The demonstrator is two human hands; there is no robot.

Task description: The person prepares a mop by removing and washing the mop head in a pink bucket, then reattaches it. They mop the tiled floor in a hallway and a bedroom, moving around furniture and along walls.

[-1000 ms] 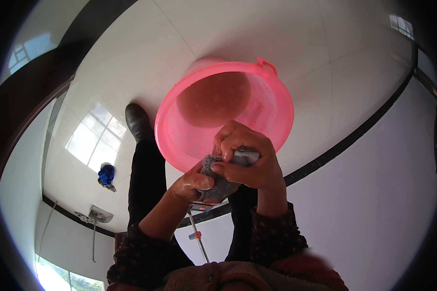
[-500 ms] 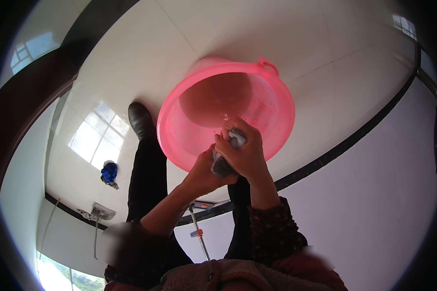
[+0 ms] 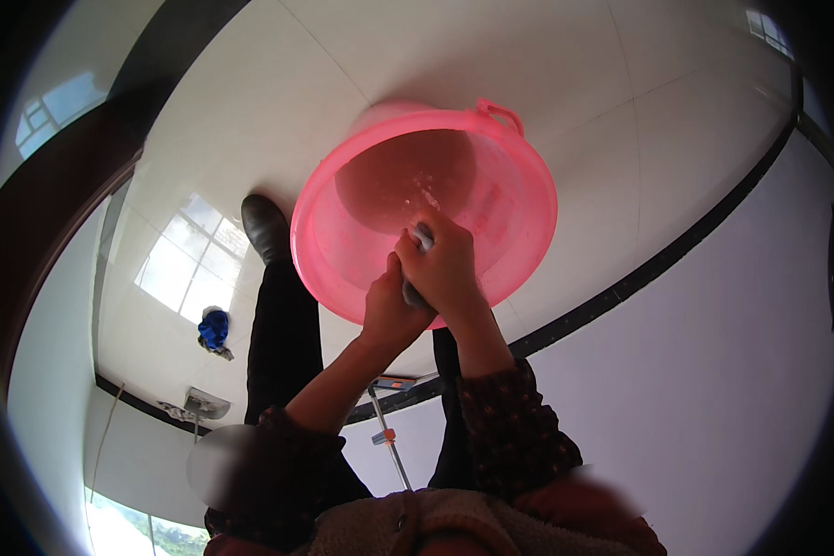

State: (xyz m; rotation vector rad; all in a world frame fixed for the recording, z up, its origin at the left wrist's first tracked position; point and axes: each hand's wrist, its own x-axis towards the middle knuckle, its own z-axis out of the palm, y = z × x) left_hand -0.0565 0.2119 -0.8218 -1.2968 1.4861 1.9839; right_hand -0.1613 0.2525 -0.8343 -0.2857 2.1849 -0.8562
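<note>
Both my hands are wrapped round a wet grey cloth (image 3: 415, 295), which is bunched and twisted between them. My right hand (image 3: 445, 264) grips its upper part, and my left hand (image 3: 391, 310) closes on the lower part; most of the cloth is hidden by my fingers. They are over the near side of a round pink plastic basin (image 3: 539, 208). Murky brownish water (image 3: 406, 181) lies in the bottom of the basin. Drops of water fly off just beyond my right hand.
My black shoe (image 3: 265, 227) stands left of the basin on pale shiny tiles. Farther left lie a blue bundle (image 3: 214, 329) and a flat grey tool head (image 3: 207, 402) on a stick. A pole with an orange clip (image 3: 385, 435) shows between my legs. A white wall (image 3: 686, 371) rises at the right.
My hands have moved slightly left and closed tighter round the cloth, so less of it shows. More water drops spray out over the basin. The view has shifted a little.
</note>
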